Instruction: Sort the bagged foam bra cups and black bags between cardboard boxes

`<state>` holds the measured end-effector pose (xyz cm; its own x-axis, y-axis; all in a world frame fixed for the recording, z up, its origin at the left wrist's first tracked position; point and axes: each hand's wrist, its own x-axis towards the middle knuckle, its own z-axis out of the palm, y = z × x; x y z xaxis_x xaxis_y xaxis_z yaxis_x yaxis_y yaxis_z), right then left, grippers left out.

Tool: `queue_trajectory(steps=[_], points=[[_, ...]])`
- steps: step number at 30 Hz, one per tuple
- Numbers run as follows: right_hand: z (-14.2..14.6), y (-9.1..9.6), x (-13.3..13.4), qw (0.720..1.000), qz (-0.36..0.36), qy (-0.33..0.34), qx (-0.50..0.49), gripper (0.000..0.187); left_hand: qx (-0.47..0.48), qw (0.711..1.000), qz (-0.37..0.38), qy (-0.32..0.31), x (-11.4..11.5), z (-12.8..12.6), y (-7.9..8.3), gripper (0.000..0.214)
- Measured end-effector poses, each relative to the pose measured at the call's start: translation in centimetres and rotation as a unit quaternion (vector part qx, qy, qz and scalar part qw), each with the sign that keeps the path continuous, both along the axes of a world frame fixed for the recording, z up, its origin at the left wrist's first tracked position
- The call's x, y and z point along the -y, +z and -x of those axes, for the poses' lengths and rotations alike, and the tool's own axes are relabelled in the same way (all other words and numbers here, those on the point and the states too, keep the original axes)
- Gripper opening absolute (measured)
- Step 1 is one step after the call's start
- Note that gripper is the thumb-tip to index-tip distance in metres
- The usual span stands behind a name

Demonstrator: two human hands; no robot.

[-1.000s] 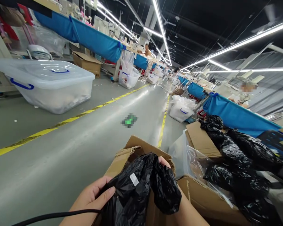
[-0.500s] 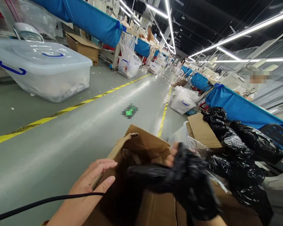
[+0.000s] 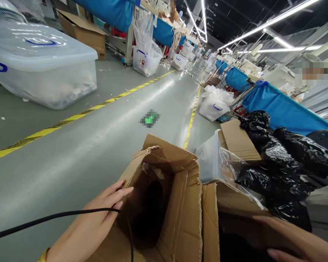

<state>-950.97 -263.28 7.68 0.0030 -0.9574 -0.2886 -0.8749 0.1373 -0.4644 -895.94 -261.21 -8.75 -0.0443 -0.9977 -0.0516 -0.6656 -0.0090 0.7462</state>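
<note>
An open brown cardboard box [image 3: 186,203] stands in front of me, dark inside. My left hand [image 3: 98,214] rests with its fingers stretched out on the box's left flap and holds nothing. A black cable [image 3: 57,216] crosses over that hand and drops into the box. My right hand [image 3: 292,243] reaches low over a second cardboard box [image 3: 210,218] at the right. One stretched finger shows at the bottom edge, and nothing is in the hand. Black plastic bags [image 3: 284,156] are piled just beyond it.
A clear plastic bag [image 3: 229,163] and a cardboard sheet [image 3: 237,140] lie by the black bags. A large clear lidded bin [image 3: 43,69] sits on the floor at the left. Yellow lines [image 3: 71,118] edge the grey aisle. Blue-draped tables [image 3: 278,109] and white tubs [image 3: 213,107] line both sides.
Both hands held a black plastic bag over the box. The right hand swung it off to the right, and it is gone from view. The left hand let go and settled on the flap.
</note>
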Motion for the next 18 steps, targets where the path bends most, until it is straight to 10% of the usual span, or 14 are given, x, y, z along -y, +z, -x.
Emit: queue_trajectory(steps=[4,7,12,18], points=[[-13.3,1.5,4.2,0.982,-0.040,0.177,-0.045,0.049,0.015,0.999,0.004,-0.029,0.2,0.2,1.5,0.044],[-24.5,-1.5,9.2,0.938,-0.080,0.338,-0.006,0.035,0.009,0.999,0.009,-0.034,0.2,0.3,1.9,0.043],[-34.6,-15.6,16.1,0.910,-0.205,0.339,-0.122,0.008,0.011,1.000,0.013,-0.023,-0.4,0.4,1.5,0.042],[-33.7,-29.1,15.0,0.936,-0.214,0.230,-0.157,0.038,0.032,0.998,0.057,-0.012,-0.4,0.0,1.4,0.040]])
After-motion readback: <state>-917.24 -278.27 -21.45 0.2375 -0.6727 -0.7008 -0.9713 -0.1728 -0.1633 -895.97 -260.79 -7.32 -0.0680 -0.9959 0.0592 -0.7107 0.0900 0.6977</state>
